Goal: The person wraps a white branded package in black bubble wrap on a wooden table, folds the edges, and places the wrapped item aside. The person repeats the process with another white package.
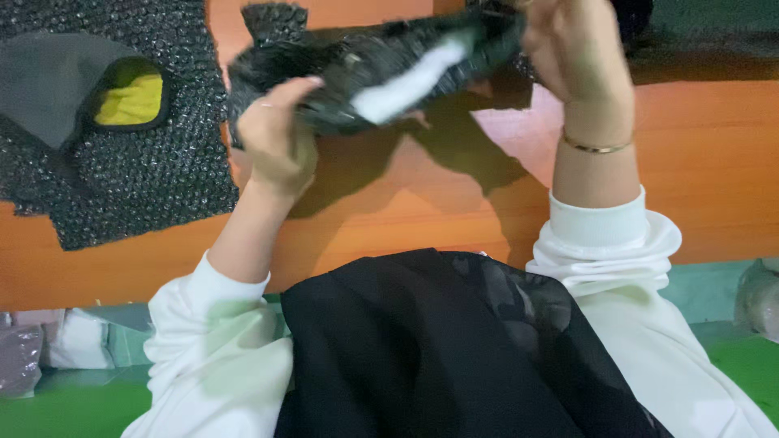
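Slippage looks like the main risk: the black bubble-wrap pouch point(365, 65), with a white item point(410, 77) poking from its opening, is held in the air above the orange table point(422, 211) near the top centre of the frame. The left hand point(276, 134) pinches its lower left end and the right hand point(568, 49) is closed on its upper right end, so the white piece could slide out if the pouch tilts. More black bubble-wrap sheets point(138, 178) lie at the upper left, one showing a yellow patch point(134, 101). Bare table runs from the middle to the right of the frame, and its near edge crosses just above the person's dark lap point(454, 357).
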